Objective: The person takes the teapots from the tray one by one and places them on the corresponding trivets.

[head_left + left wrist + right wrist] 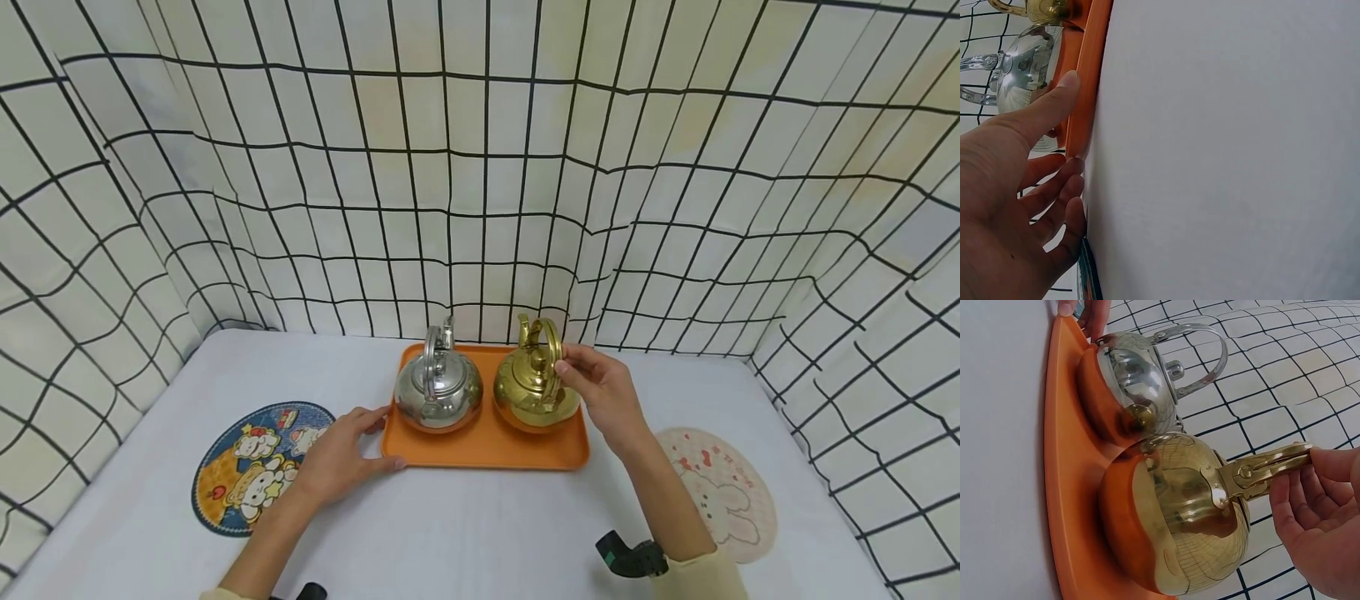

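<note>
An orange tray (480,452) lies on the white table and bears two shiny metal teapots with hoop handles. The silver teapot (437,390) stands on its left half, the gold teapot (525,390) on its right half. My left hand (341,458) holds the tray's left front corner; in the left wrist view its thumb (1054,103) lies over the rim while the fingers bend against the outer side. With thumb and fingertips my right hand (609,400) pinches the gold teapot's upright handle (1279,465). Both teapots are upright, side by side, their spouts toward the back.
A round blue and yellow cartoon mat (258,467) lies to the left, partly under my left forearm. On the right, a pale pink rabbit mat (723,492) is partly covered by my right forearm. White cloth walls with black grid lines (480,208) rise behind and at both sides.
</note>
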`<state>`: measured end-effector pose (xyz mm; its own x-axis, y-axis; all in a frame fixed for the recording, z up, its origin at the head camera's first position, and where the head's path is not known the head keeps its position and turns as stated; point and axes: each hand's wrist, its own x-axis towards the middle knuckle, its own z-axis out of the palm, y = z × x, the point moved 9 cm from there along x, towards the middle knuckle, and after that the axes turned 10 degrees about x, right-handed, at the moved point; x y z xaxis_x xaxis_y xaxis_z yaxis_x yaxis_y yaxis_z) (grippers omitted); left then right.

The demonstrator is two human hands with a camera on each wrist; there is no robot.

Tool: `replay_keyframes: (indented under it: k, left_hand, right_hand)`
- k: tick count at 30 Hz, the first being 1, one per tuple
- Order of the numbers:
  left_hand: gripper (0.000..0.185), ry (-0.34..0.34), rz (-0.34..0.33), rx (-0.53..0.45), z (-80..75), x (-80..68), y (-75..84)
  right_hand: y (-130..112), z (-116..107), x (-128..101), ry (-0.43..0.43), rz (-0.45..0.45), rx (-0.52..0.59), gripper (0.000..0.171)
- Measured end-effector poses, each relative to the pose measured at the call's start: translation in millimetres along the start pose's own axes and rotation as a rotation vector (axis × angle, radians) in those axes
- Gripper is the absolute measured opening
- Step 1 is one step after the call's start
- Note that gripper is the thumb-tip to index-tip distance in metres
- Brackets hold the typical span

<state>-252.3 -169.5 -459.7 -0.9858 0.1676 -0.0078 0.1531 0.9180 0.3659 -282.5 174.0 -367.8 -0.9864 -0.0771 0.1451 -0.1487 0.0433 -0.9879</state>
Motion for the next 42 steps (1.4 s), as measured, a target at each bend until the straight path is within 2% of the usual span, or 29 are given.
replay_keyframes:
  k: [17, 42]
  left_hand:
    - [0.087, 0.006, -0.002, -0.011, 2.8, 0.2, -1.4]
    - [0.088, -0.014, -0.028, -0.029, 0.8, -1.0, -1.9]
  right_hand:
    - [-9.2, -11.6, -4.1, 0.073, -0.011, -0.013, 0.029]
    - [-18.3, -30.0, -14.1, 0.106, -0.023, -0.006, 0.031]
